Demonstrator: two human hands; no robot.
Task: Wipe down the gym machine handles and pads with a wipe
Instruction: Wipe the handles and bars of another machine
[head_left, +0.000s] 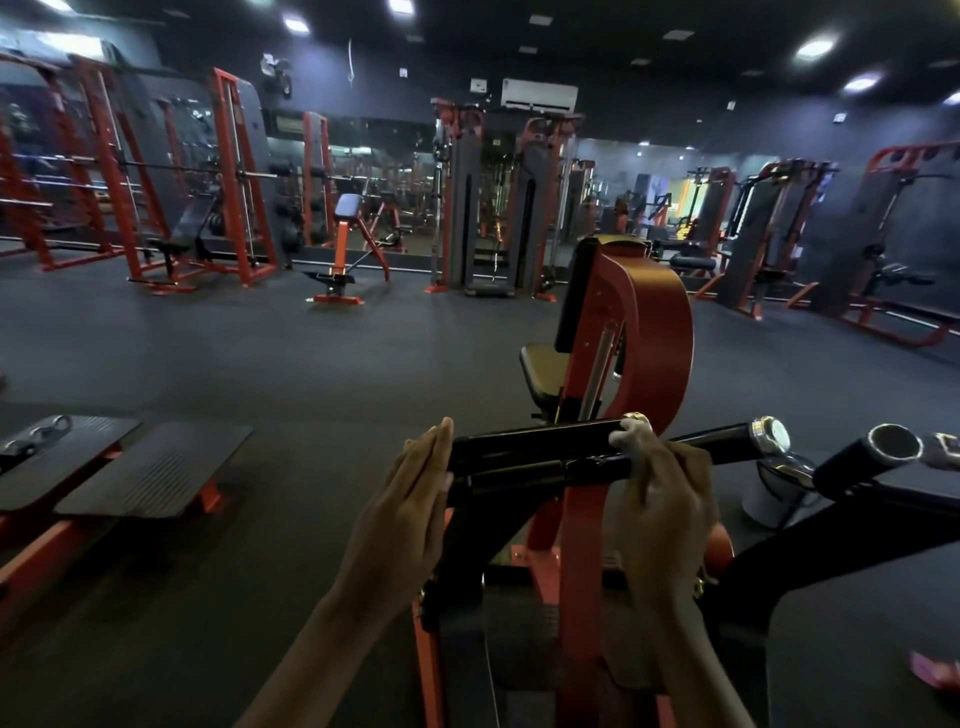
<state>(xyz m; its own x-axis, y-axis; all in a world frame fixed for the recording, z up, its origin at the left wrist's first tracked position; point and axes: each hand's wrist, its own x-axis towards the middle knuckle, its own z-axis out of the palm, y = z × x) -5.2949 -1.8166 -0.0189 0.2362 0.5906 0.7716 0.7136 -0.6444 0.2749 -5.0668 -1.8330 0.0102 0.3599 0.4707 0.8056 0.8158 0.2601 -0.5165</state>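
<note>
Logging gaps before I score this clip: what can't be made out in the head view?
- Wipe: mostly covered by the right hand; only a white bit shows above the fingers.
- Left hand: seen edge-on beside the black handle; contact unclear.
- White container: half hidden behind the handlebars.
- Pink item: cut off by the right edge.
- Far machines: dim and blurred.

Glossy black handle (530, 439), chrome end cap (772, 434)
</note>
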